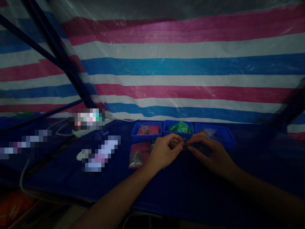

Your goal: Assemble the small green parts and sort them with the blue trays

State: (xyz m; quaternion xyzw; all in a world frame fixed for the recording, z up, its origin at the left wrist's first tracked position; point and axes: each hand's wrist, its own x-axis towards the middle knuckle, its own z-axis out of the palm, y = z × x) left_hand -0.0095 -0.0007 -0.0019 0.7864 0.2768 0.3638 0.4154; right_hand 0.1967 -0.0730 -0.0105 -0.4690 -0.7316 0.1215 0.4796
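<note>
A striped pink, white and blue sheet (190,66) hung across the twelve o'clock side, above a dark blue table (202,194). A dark blue bar (75,84) slanted down at ten o'clock. Over the table, the left hand (166,148) reached in from seven o'clock and the right hand (214,152) from four, their fingertips almost meeting. From there, three blue trays stood in a row: the left tray (143,138) at ten, holding pink pieces (153,129); the middle tray (168,126) at twelve, with a green bundle (182,127); the right tray (230,138) at two, with a clear bag (209,132). Pink packets (141,149) lay near nine o'clock, beside the left wrist, and a pale round object (82,155) farther out that way. Smallest was a dim item (185,144) between the hands, just on the near side of the middle tray; each thumb and forefinger pinched it, though the gloom hid what it was.
</note>
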